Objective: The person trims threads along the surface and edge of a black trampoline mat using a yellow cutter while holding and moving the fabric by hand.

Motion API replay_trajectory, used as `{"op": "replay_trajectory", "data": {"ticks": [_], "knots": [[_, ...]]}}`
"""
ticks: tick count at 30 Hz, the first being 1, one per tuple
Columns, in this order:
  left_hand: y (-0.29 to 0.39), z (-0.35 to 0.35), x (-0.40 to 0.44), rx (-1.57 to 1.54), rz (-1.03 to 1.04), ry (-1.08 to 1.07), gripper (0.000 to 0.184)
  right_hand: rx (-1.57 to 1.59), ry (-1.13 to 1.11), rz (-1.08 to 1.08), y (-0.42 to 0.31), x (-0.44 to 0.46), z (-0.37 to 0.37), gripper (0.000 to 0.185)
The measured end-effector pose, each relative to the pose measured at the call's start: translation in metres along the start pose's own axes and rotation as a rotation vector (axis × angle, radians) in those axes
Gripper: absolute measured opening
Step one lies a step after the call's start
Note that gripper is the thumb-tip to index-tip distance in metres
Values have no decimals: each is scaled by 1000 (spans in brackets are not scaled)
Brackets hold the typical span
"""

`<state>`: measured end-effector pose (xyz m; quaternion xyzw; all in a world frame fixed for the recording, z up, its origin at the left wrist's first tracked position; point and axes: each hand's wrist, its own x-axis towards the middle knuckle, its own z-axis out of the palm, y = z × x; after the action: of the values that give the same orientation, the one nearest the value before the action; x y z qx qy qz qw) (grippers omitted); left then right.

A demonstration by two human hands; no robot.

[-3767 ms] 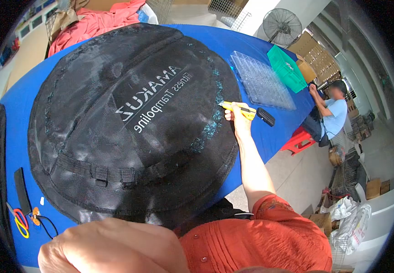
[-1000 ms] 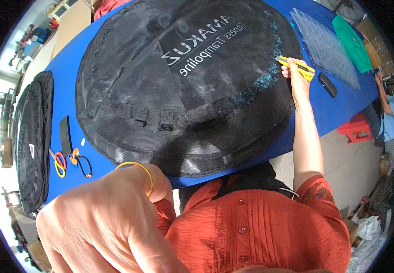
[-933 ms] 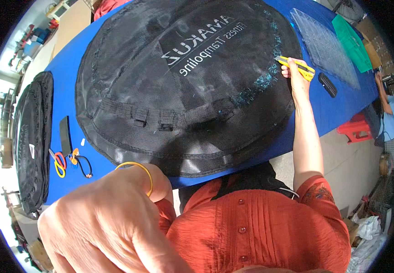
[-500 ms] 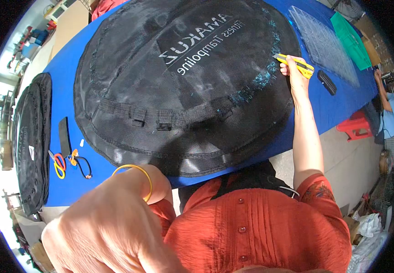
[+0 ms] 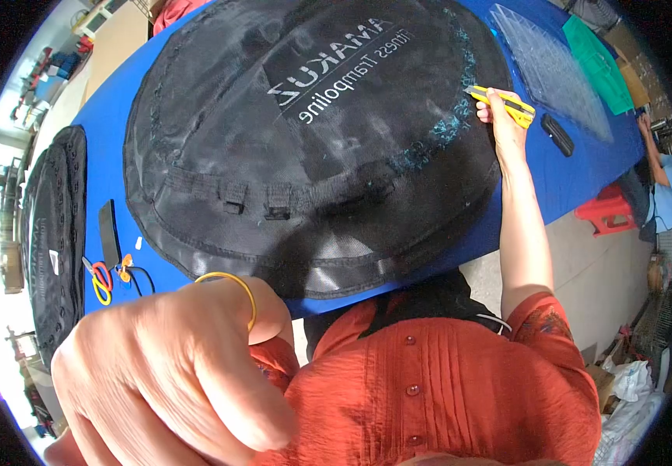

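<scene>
My right hand point(image 5: 507, 124) is closed around a yellow box cutter point(image 5: 515, 107), its tip at the right part of a round black trampoline bag point(image 5: 289, 155). The bag lies on the blue table and carries white lettering that reads mirrored. Loose blue-green thread bits point(image 5: 451, 128) are scattered along its right-hand seam, just left of the cutter. My left hand point(image 5: 157, 365), with a yellow bangle on the wrist, is raised very close to the camera. Its fingers bend downward and their tips are largely cut off by the bottom edge, so any grip is hidden.
Scissors point(image 5: 100, 281), a black strip point(image 5: 109, 233) and an orange clip point(image 5: 125, 269) lie on the blue table point(image 5: 111, 175) at left, near stacked black bags point(image 5: 60, 225). At right are a black oblong item point(image 5: 557, 135), clear plastic sheet point(image 5: 553, 74), red stool point(image 5: 606, 211) and another person point(image 5: 666, 186).
My left hand has moved down and its index or thumb side now shows more. The box cutter in my right hand has shifted slightly up along the seam.
</scene>
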<state>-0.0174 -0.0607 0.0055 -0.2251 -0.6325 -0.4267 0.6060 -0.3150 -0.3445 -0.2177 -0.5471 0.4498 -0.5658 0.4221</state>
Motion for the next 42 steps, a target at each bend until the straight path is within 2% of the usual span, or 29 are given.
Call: {"op": "replay_trajectory", "data": {"ticks": [11,12,14,15,22,30,39,40,41,42], "knots": [[-11,-2,-11,-83,281,199,52,-20,4,6,5,5,-1,21],[2,-4,-5,-6,136,164,54,-19,-4,15,4,5,-1,21],[-35,2,2,-72,170,254,56,-2,-10,8,6,6,-3,21],[-31,4,2,-52,168,257,56,-1,-23,11,6,7,-4,21],[22,29,-7,19,-348,372,54,-38,-8,-4,5,10,-3,21],[38,37,-16,267,-365,482,59,-61,-19,10,3,8,-3,22],[2,16,-18,513,-390,582,70,-49,-47,7,9,18,-5,23],[-5,11,-16,537,-396,583,72,-88,-50,21,13,22,-9,23],[-12,5,-14,566,-394,580,73,-59,67,143,-2,14,1,23],[-19,3,-14,590,-397,601,75,-29,32,9,9,15,0,24]]}}
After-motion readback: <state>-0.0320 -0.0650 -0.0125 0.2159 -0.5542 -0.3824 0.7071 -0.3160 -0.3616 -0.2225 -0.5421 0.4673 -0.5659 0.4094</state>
